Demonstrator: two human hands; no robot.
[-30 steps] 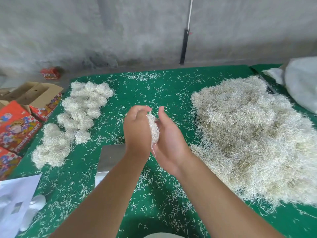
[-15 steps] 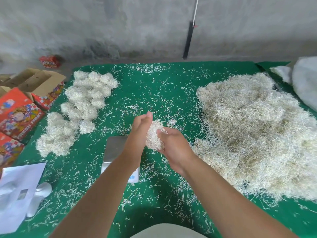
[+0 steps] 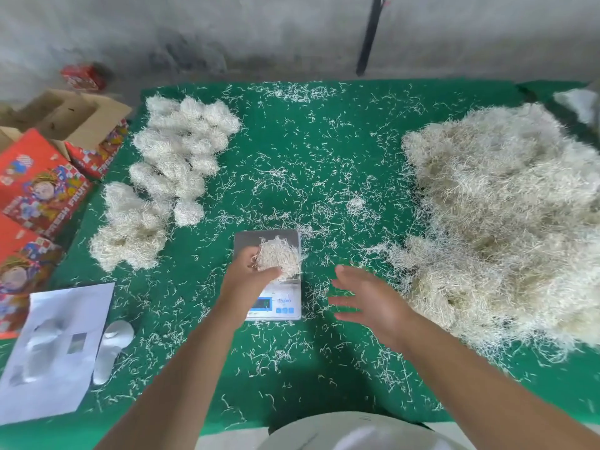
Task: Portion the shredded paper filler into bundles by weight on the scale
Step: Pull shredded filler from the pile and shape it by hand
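A small digital scale [image 3: 279, 306] with a steel platform sits on the green table cloth [image 3: 324, 141]. My left hand [image 3: 246, 277] grips a wad of shredded paper [image 3: 278, 256] right over the platform; whether the wad touches it I cannot tell. Just right of the scale, my right hand [image 3: 367, 300] hovers with fingers spread and holds nothing. A big loose heap of shredded paper [image 3: 506, 216] fills the right side. Several rounded paper bundles [image 3: 168, 170] lie in rows at the left.
Red printed fruit cartons [image 3: 39, 190] and an open brown box [image 3: 71, 115] stand off the table's left edge. A white sheet of paper [image 3: 48, 349] and a white plastic object [image 3: 112, 349] lie at the front left. Loose shreds litter the cloth. A grey wall runs behind.
Both hands pressed the wad between them in the air. Now the left hand alone has brought it down over the scale, and the right hand has let go and moved right.
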